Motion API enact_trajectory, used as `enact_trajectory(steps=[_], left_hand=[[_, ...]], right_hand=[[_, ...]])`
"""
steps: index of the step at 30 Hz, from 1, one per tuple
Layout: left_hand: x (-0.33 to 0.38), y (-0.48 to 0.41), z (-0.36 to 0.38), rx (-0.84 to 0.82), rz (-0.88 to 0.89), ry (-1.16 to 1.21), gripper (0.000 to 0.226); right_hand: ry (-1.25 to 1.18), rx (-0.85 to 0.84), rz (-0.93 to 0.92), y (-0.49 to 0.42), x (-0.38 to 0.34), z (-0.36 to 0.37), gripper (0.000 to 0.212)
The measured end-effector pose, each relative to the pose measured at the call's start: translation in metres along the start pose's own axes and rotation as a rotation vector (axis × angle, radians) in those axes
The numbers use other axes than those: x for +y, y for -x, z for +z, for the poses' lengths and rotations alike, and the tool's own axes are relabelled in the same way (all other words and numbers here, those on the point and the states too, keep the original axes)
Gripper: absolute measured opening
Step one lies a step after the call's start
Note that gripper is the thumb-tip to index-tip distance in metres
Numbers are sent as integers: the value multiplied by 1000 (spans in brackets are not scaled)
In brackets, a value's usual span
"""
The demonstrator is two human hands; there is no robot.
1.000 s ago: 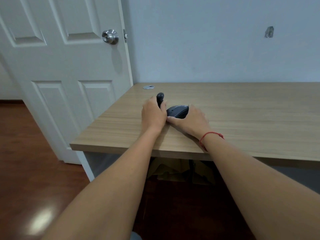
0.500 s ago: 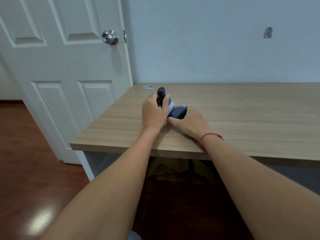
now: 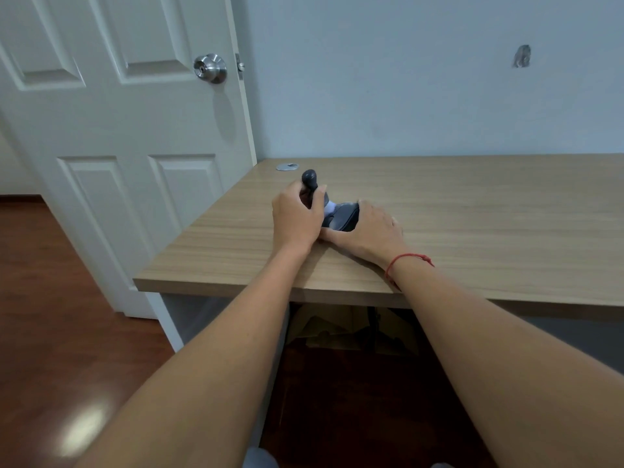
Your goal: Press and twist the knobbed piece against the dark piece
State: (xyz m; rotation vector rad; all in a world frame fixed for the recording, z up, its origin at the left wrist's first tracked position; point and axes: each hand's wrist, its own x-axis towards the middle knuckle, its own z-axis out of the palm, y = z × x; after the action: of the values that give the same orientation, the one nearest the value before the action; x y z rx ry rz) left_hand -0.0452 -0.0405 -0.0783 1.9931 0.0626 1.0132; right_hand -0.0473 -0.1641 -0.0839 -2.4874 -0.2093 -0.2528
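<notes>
Near the table's (image 3: 472, 204) nine-o'clock corner: my left hand (image 3: 295, 216), fingers curled round the dark knobbed handle (image 3: 309, 182), has tilted it up since a second ago, exposing a pale joint; my right hand (image 3: 369, 228) grips the dark base (image 3: 342, 217).

dark handle (image 3: 309, 181) (in the left hand (image 3: 297, 216)) now higher, off the desk
</notes>
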Motion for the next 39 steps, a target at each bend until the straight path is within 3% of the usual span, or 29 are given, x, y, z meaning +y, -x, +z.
enact_trajectory(steps=[4, 9, 15, 21, 26, 31, 36, 39], left_hand=[[-4, -2, 1, -22, -10, -94, 32], [11, 3, -3, 105, 14, 135, 29], [0, -1, 0, 38, -3, 2, 30], [4, 0, -2, 24, -6, 93, 28], [0, -1, -3, -1, -3, 46, 27], [5, 1, -3, -2, 16, 125, 25], [0, -1, -1, -52, -60, -16, 23], [7, 2, -4, -7, -34, 63, 24]], right_hand=[[-34, -12, -19, -2, 1, -2, 76], [7, -81, -96, -2, 5, -4, 54], [4, -123, -102, 2, 2, -9, 72], [-63, -148, -92, 3, 4, -13, 61], [-155, -200, -119, 3, 4, -17, 81], [-188, -161, -122, 9, 3, -17, 80], [-202, -138, -129, 10, 4, -18, 88], [-218, -132, -105, 10, 5, -19, 79]])
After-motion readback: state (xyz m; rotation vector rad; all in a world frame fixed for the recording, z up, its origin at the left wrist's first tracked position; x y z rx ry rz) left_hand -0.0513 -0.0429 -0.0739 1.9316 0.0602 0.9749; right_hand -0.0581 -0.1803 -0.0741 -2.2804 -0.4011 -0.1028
